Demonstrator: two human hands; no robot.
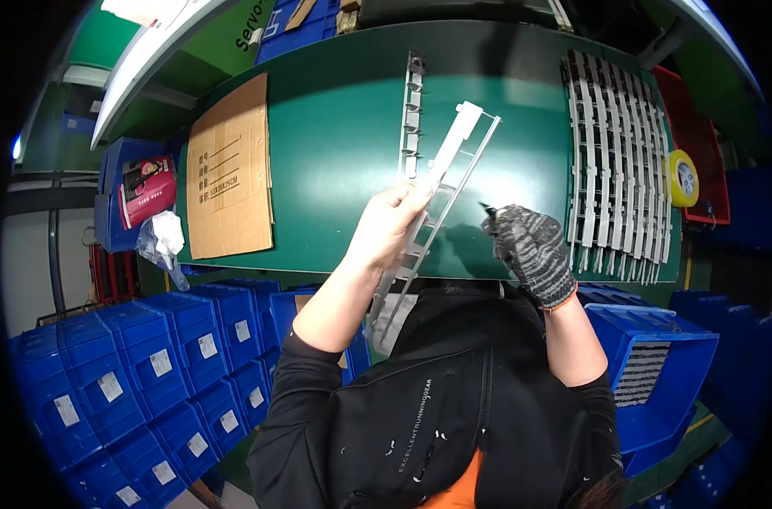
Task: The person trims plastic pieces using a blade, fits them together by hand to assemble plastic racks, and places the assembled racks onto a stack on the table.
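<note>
My bare left hand [386,227] is closed around a long white-grey plastic strip [455,140] with ladder-like rungs. The strip is tilted, its upper end leaning right over the table and its lower end reaching down past the table's near edge. My right hand [534,250], in a grey-black knitted glove, is closed to the right of the strip and apart from it. A small dark pointed tool [487,208] sticks out from its fingers; the rest of it is hidden. A similar strip [413,110] lies lengthwise on the green table [335,153], beyond my left hand.
Several finished-looking strips [619,161] lie side by side at the right, beside a yellow tape roll [682,178] and a red bin [699,110]. Flat cardboard [229,170] covers the table's left end. Blue crates [157,356] stand lower left, another blue crate [691,356] lower right.
</note>
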